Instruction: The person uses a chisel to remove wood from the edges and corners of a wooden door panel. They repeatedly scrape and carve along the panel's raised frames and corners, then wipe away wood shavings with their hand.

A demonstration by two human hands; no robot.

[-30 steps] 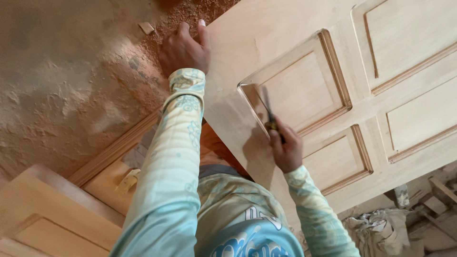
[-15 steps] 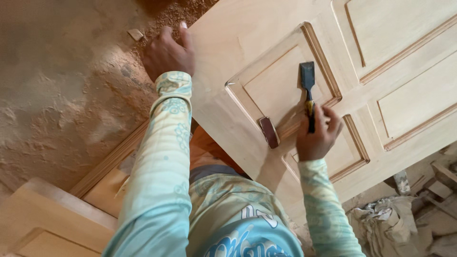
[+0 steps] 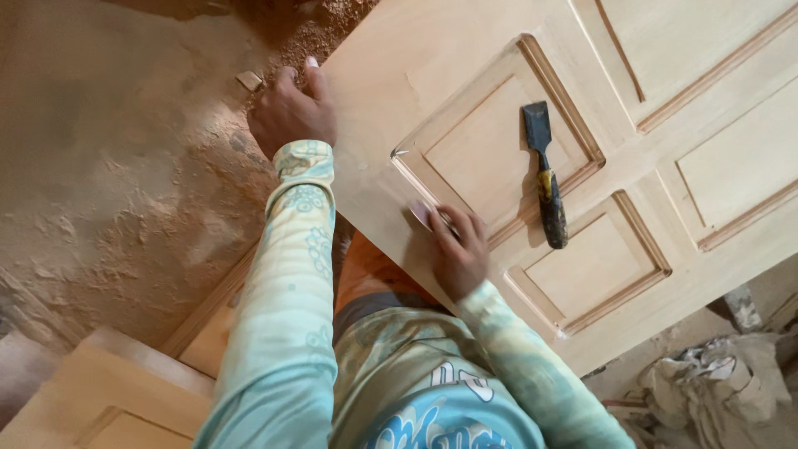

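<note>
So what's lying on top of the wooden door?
A chisel rests loose on a recessed panel of the door. The right hand presses a small pale piece against the moulding, fingers covering most of it.

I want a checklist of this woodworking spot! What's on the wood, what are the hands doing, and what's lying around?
Surface: pale wooden panelled door, lying flat, with raised moulding around its panels.
Job's things: chisel with a dark blade and dark handle rests on a panel, no hand on it; small flat piece under the right hand's fingers.
Clutter: small wood offcut on the floor; crumpled rags at lower right.
Grippers: left hand grips the door's edge; right hand presses the small piece against the moulding.
Cables: nothing seen.
Surroundings: sawdust-covered floor; another panelled wood piece at lower left.
</note>
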